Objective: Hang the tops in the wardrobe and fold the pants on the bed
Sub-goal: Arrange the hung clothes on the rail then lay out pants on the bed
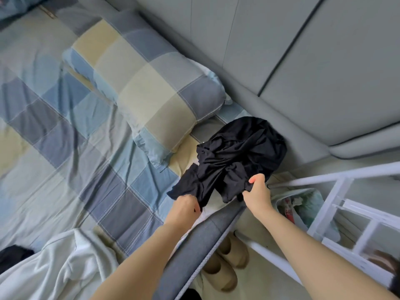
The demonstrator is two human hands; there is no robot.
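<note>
Two hands are holding a crumpled black garment [240, 154] over the corner of the bed [65, 118], close to the grey padded headboard [259, 61]. The left hand [186, 205] is gripping the garment's lower edge with its fingers curled tight around the cloth, and the right hand [257, 191] is pinching another part of the same edge, thumb pressing on top and fingers closing underneath. The cloth is bunching in folds between and above the two hands, and whether it is a top or pants cannot be told. Part of it is hanging just past the bed's grey side rail [207, 241].

A checked pillow [151, 87] in blue, grey and cream is lying beside the garment, on a sheet of the same pattern. A white garment [60, 267] is lying rumpled at the near edge of the bed, with a dark piece of cloth [13, 255] touching its left side. On the floor beside the bed, a pair of beige slippers [227, 265] is sitting next to a white rack [337, 213], and a plastic bag [303, 204] is resting against the rack.
</note>
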